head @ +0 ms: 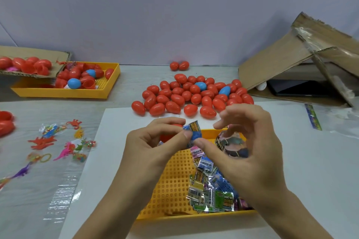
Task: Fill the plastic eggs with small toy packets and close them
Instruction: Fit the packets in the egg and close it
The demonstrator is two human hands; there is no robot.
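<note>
Left hand (153, 141) gripped a red egg half (168, 136), both hands pinched a crumpled blue toy packet (192, 134) between them, right hand (250, 147) cupped another packet (232, 144), closed red eggs (194, 97) heaped just beyond.

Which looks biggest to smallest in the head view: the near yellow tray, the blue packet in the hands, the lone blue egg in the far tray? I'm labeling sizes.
1. near yellow tray
2. blue packet and blue egg: look alike in size; the packet is nearer and partly hidden by fingers, so I won't rank them.
</note>
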